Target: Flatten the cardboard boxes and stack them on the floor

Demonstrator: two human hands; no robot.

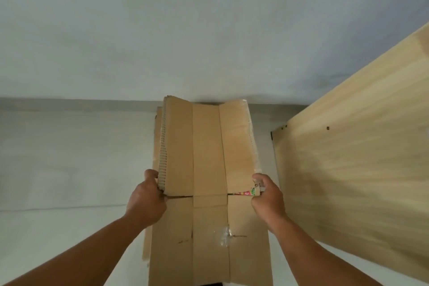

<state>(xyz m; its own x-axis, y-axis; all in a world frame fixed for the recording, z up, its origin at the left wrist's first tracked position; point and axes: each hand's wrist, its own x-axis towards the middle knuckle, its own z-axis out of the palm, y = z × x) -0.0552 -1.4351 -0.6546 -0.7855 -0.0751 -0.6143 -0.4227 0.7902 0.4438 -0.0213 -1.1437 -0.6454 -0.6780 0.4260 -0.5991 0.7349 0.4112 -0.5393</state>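
Note:
A flattened brown cardboard box [206, 146] lies lengthwise in front of me, reaching from the bottom of the view to the wall. My left hand [147, 199] grips its left edge where the corrugated flap edge shows. My right hand [267, 197] grips the right edge, fingers closed over a bit of coloured print. A scrap of clear tape [221, 237] clings to the near panel. Another flat cardboard piece [156, 144] peeks out beneath on the left.
A pale wooden board [348, 169] with small screw holes stands along the right. A white wall [162, 30] rises behind, with a grey skirting strip [69, 103] at its base. The light floor [69, 158] spreads to the left.

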